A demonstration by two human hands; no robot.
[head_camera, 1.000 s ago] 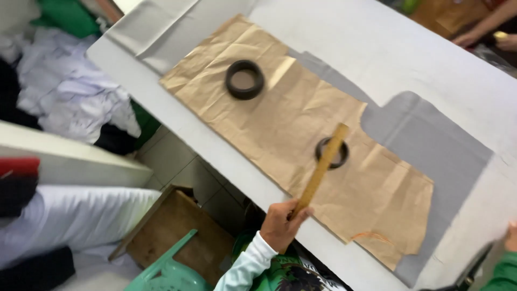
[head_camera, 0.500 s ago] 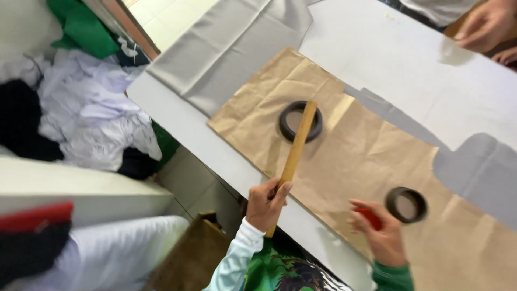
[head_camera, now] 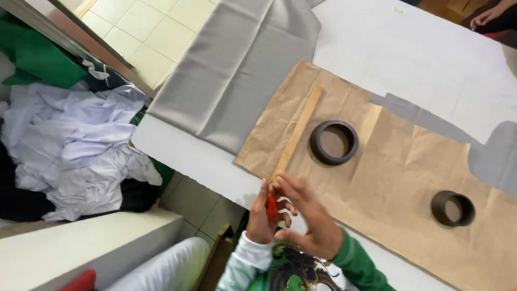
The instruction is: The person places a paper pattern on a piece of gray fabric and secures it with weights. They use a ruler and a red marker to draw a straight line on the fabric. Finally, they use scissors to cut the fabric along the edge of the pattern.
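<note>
White table [head_camera: 420, 59], brown paper [head_camera: 388, 178] over grey cloth [head_camera: 237, 75]. Both hands meet at the edge: left hand [head_camera: 262, 215] pinches a small red object [head_camera: 272, 206], right hand [head_camera: 312, 218] has fingers spread beside it. Wooden ruler [head_camera: 297, 132] lies unheld, so a nudge could skew it; ring weights [head_camera: 334, 142] pin the paper.

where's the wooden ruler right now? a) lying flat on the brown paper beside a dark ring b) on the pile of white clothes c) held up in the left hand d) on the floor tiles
a: the wooden ruler lies flat on the brown paper, just left of the dark ring, with both hands below its near end.
</note>
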